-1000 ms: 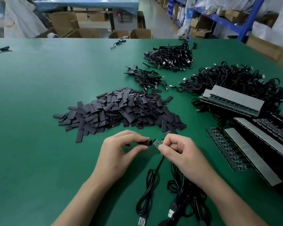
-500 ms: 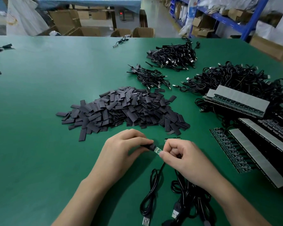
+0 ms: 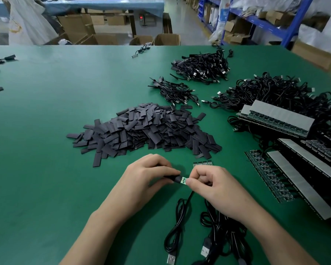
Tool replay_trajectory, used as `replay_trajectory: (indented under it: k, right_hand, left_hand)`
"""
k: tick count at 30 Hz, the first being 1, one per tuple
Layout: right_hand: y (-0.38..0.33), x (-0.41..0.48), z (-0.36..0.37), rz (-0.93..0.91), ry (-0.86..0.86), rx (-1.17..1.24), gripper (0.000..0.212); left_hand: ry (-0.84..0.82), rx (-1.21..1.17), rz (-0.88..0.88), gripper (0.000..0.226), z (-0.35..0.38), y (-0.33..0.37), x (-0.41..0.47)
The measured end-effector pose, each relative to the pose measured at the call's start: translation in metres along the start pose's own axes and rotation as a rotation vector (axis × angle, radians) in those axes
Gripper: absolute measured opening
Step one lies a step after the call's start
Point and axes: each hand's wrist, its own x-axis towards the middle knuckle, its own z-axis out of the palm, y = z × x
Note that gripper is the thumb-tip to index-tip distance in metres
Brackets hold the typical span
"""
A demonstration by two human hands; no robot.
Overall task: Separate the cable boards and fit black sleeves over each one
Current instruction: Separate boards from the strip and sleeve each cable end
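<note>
Left hand (image 3: 147, 180) is pinching a short black tube sleeve (image 3: 172, 178), its mouth meeting the small green cable board (image 3: 183, 181) that the right hand (image 3: 214, 186) is pinching, both low over the green desk (image 3: 46, 169). A heap of flat black sleeves (image 3: 145, 131) is lying just beyond the hands.

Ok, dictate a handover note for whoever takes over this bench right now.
Left hand pinches a short black tube sleeve; right hand pinches a small green circuit board on its black cable.
The sleeve's mouth meets the board's end; most of the board shows bare, so this one is unfinished.
Loose flat black sleeves lie heaped behind the hands; a short strip of joined boards sits just beyond the right hand, long panels of boards to the right.
Left: push this sleeve on, then separate and sleeve the rest.
</note>
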Motion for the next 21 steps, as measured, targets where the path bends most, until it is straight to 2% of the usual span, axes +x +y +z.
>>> replay_trajectory:
  k: [10,13,18,21]
  right_hand:
    - [-0.001,0.001,-0.002,0.004,-0.002,0.072,0.025]
    - [-0.002,0.002,-0.009,0.022,-0.012,0.125,0.010]
    - [-0.001,0.000,-0.009,0.027,-0.011,0.087,0.020]
    - [0.001,0.001,-0.007,0.035,-0.017,0.085,0.019]
  left_hand:
    - [0.056,-0.061,-0.074,0.020,0.003,0.006,-0.001]
    - [0.106,-0.070,-0.097,0.020,0.001,0.004,-0.001]
    - [0.104,-0.072,-0.071,0.020,0.003,0.005,-0.002]
    - [0.083,-0.070,-0.041,0.020,0.005,0.006,-0.002]
